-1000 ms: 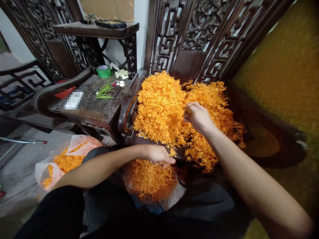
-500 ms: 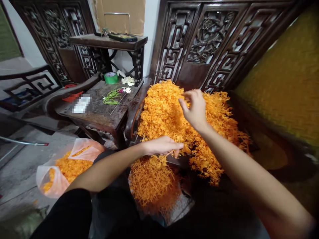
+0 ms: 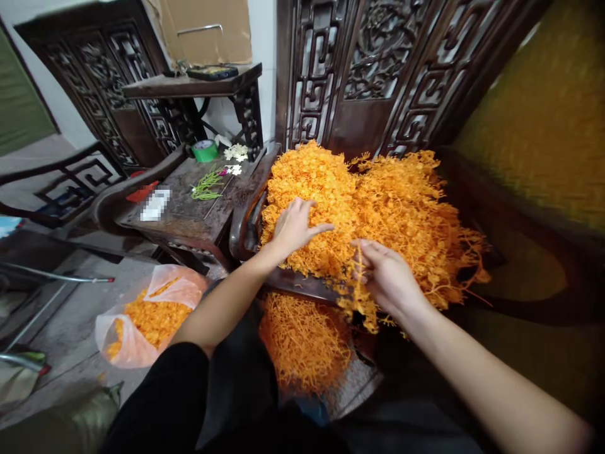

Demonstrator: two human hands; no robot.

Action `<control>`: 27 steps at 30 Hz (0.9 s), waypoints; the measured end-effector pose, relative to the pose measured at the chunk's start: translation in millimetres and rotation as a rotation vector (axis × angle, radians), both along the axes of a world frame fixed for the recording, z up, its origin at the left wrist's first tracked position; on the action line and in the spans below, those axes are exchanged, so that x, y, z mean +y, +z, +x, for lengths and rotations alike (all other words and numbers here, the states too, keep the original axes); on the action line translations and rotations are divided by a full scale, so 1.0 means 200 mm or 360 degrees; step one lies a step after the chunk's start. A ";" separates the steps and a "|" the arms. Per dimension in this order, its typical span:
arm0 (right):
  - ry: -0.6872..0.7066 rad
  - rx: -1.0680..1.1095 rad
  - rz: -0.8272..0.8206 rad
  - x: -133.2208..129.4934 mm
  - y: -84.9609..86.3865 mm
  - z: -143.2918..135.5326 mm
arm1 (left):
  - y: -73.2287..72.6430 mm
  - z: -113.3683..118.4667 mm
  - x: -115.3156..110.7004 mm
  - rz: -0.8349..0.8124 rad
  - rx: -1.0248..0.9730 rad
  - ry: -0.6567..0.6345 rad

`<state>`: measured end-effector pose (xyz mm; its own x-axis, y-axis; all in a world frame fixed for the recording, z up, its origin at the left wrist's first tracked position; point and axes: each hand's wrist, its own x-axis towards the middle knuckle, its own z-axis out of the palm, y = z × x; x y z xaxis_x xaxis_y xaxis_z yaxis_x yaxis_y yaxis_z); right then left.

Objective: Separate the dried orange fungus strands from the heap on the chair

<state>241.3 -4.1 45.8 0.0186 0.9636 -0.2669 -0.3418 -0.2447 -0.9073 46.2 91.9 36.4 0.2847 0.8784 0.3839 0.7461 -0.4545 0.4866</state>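
And here's the right hand [image 3: 391, 280] at the near edge of the chair seat [image 3: 307, 285], thumb and fingers pinched around an orange flowering sprig [image 3: 358, 271] that dangles over the rim. Over on the other side, the left hand [image 3: 293, 228] is spread wide above the left part of the orange flower heap [image 3: 314, 180], thumb stuck out, gripping nothing that shows; whether its fingertips touch the blossoms is hard to tell.

How far along? It looks well under way, with plenty left: the heap sprawls across the seat in a tall mound on the left and a looser, stemmier one on the right, both thick with blossom. Down below the seat edge, between the legs, sits a dense bundle of thin orange stalks [image 3: 307, 343], mostly bare at the top, so a fair share appears to be dealt with already.

Now the containers! On the floor to the left, a translucent plastic bag [image 3: 182, 292] gapes open, with a good load of loose orange bits [image 3: 150, 320] inside. Something seems to hold the stalk bundle too, but its sides are too hidden to name. Up on the side table [image 3: 182, 211], a green tape roll [image 3: 205, 151] lies near white flowers [image 3: 236, 152] and slim green stems [image 3: 207, 188].
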 end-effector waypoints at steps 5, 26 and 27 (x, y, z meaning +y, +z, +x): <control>-0.0201 0.0091 0.0030 -0.01 0.05 0.15 | -0.19 -0.01 0.22 0.0157 0.0383 0.0337; 0.0156 -0.1001 0.1594 -0.01 0.19 0.09 | 0.19 0.16 -0.32 -0.1737 -0.1320 -0.0609; 0.0295 -0.1135 0.1714 -0.02 0.17 0.08 | 0.20 0.16 -0.32 -0.1793 -0.1476 -0.0632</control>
<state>257.8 -8.7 80.1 -0.3205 0.6896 0.6494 0.2533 0.7230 -0.6427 78.0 27.7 76.1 0.6092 0.7540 -0.2458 -0.0893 0.3732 0.9234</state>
